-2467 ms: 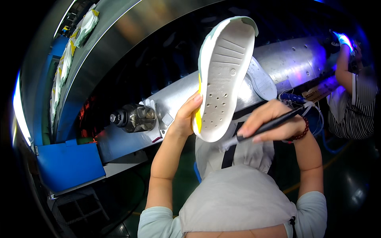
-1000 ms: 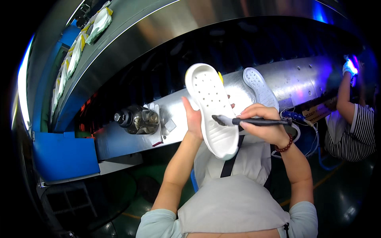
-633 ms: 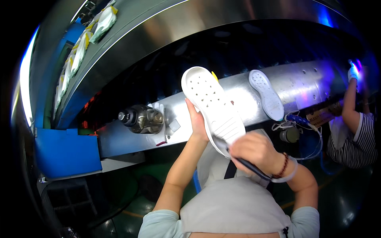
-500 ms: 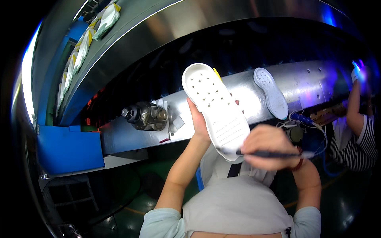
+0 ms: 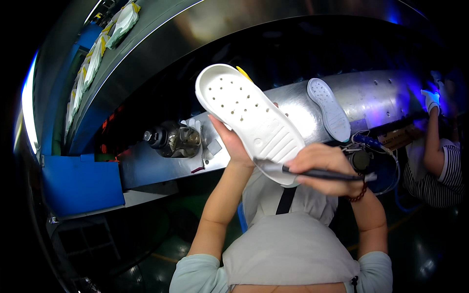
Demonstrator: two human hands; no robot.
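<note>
Left hand (image 5: 230,141) half open, cupped under the white sole (image 5: 249,112): thumb along its left edge, a bit of fingertip peeking out past the far edge, rest of the fingers hidden from me. Sole is up in the air, between the person's lap and the bench (image 5: 364,90), tilted, holed end up and left, ridged end down by the right hand (image 5: 325,168). Right hand closed, fingers curled round the dark handle of a brush (image 5: 320,173). Bristles at the sole's left rim, near the ridged end; can't tell if they touch. Second sole (image 5: 330,111) flat on the bench, nobody's hand on it. Bottle (image 5: 177,140) left of the left hand, also on the bench.
</note>
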